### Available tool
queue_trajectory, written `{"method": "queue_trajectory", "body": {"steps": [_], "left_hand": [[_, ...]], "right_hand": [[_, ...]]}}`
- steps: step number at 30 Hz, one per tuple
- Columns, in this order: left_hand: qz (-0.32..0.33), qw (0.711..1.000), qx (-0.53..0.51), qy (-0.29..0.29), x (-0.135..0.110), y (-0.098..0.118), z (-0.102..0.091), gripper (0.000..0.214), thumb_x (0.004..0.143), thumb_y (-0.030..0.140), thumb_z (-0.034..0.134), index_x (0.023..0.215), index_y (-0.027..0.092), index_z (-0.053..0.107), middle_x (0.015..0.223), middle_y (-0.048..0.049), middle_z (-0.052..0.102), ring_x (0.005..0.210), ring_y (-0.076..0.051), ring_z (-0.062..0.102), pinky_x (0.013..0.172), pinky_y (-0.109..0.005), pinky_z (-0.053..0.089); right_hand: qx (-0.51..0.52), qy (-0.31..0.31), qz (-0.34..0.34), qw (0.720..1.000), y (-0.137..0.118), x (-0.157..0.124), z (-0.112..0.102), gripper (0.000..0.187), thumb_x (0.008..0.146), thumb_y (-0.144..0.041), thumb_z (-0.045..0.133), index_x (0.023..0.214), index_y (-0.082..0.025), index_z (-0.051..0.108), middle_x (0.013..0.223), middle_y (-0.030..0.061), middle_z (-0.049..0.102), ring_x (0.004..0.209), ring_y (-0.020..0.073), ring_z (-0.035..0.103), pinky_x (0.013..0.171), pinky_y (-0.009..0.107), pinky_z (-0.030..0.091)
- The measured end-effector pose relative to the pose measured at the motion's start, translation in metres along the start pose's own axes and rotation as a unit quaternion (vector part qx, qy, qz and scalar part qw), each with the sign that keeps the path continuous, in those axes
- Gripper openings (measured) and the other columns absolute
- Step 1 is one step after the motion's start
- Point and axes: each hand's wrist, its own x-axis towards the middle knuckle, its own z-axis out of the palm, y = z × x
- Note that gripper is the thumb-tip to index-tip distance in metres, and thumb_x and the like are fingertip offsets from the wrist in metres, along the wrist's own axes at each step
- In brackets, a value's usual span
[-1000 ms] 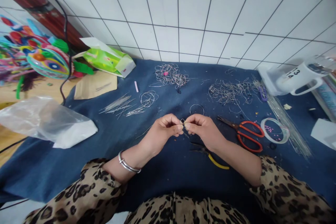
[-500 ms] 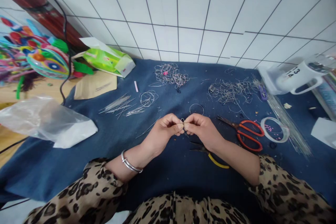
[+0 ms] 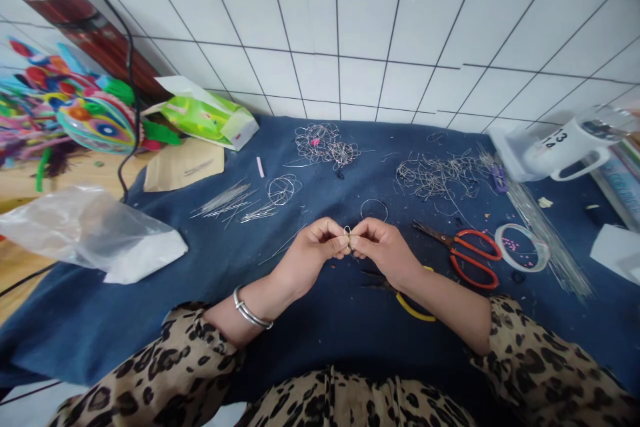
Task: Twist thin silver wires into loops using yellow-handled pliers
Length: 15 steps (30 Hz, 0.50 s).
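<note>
Two bare hands, the left hand (image 3: 309, 255) and the right hand (image 3: 387, 251), meet in the head view above a dark-blue, cloth-covered bench (image 3: 310, 340), thumb and forefinger of each pinching a small, thin silver wire loop (image 3: 347, 229) between them; fingertip grips probably suit so fine a piece, steadying it from both sides. The plain cloth likely helps pale wire show. Yellow-handled metal pliers (image 3: 413, 309) lie below the right wrist (image 3: 417, 278), with red-handled metal scissors (image 3: 456, 241) just beside, seemingly for easy reach. Straight silver wires (image 3: 227, 199) lie well apart from tangled grey wire (image 3: 435, 174), perhaps for sorting.
</note>
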Motion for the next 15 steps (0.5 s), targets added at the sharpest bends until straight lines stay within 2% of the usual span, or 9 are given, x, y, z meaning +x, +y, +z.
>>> {"method": "queue_trajectory", "body": {"steps": [4, 6, 8, 9, 11, 12, 15], "left_hand": [[-0.027, 0.997, 0.055, -0.038, -0.001, 0.015, -0.008, 0.012, 0.078, 0.025, 0.059, 0.082, 0.014, 0.055, 0.07, 0.0, 0.058, 0.064, -0.01, 0.054, 0.062, -0.023, 0.044], [-0.027, 0.986, 0.145, -0.08, -0.002, 0.029, -0.019, 0.015, 0.078, 0.027, 0.058, 0.087, 0.015, 0.056, 0.076, -0.0019, 0.06, 0.068, -0.012, 0.056, 0.064, -0.025, 0.045], [0.02, 0.956, 0.281, -0.081, -0.003, 0.046, -0.033, 0.016, 0.08, 0.029, 0.055, 0.088, 0.016, 0.057, 0.076, -0.0019, 0.06, 0.07, -0.013, 0.056, 0.064, -0.025, 0.044], [0.057, 0.927, 0.364, -0.075, -0.004, 0.053, -0.042, 0.015, 0.081, 0.03, 0.054, 0.086, 0.017, 0.059, 0.078, -0.0021, 0.06, 0.073, -0.014, 0.056, 0.067, -0.026, 0.043], [0.102, 0.85, 0.511, -0.074, -0.006, 0.065, -0.058, 0.017, 0.083, 0.031, 0.049, 0.087, 0.019, 0.06, 0.085, -0.0027, 0.061, 0.078, -0.016, 0.056, 0.072, -0.028, 0.042], [0.109, 0.812, 0.568, -0.08, -0.006, 0.069, -0.066, 0.018, 0.084, 0.031, 0.047, 0.087, 0.019, 0.06, 0.085, -0.0028, 0.061, 0.078, -0.016, 0.056, 0.072, -0.029, 0.041], [0.073, 0.715, 0.685, -0.119, -0.006, 0.07, -0.084, 0.019, 0.084, 0.031, 0.044, 0.088, 0.021, 0.06, 0.084, -0.0032, 0.061, 0.076, -0.018, 0.057, 0.068, -0.029, 0.04]], "right_hand": [[-0.082, -0.005, -0.005, 0.997, -0.006, 0.001, -0.007, 0.007, 0.076, -0.022, 0.051, 0.073, -0.017, 0.054, 0.064, -0.0037, 0.054, 0.059, 0.0077, 0.047, 0.057, 0.021, 0.038], [-0.158, -0.005, -0.009, 0.987, -0.009, 0.001, -0.012, 0.007, 0.075, -0.022, 0.052, 0.071, -0.018, 0.055, 0.063, -0.0045, 0.053, 0.058, 0.0074, 0.046, 0.057, 0.02, 0.036], [-0.237, -0.009, -0.007, 0.971, -0.011, 0.001, -0.017, 0.007, 0.075, -0.021, 0.052, 0.07, -0.019, 0.056, 0.062, -0.0049, 0.054, 0.058, 0.0075, 0.047, 0.056, 0.02, 0.035], [-0.275, -0.015, -0.004, 0.961, -0.012, 0.001, -0.019, 0.008, 0.075, -0.021, 0.051, 0.07, -0.019, 0.057, 0.062, -0.0048, 0.055, 0.058, 0.0077, 0.047, 0.056, 0.02, 0.035], [-0.343, -0.029, 0.002, 0.939, -0.013, 0.002, -0.02, 0.01, 0.075, -0.02, 0.051, 0.069, -0.02, 0.058, 0.062, -0.0044, 0.056, 0.058, 0.0084, 0.049, 0.056, 0.02, 0.034], [-0.373, -0.037, 0.002, 0.927, -0.014, 0.002, -0.02, 0.011, 0.075, -0.02, 0.05, 0.069, -0.02, 0.059, 0.063, -0.004, 0.058, 0.059, 0.0088, 0.05, 0.056, 0.021, 0.034], [-0.435, -0.054, 0.0, 0.899, -0.015, 0.002, -0.018, 0.014, 0.077, -0.02, 0.049, 0.072, -0.021, 0.062, 0.068, -0.0024, 0.061, 0.064, 0.0104, 0.054, 0.06, 0.021, 0.035]]}}
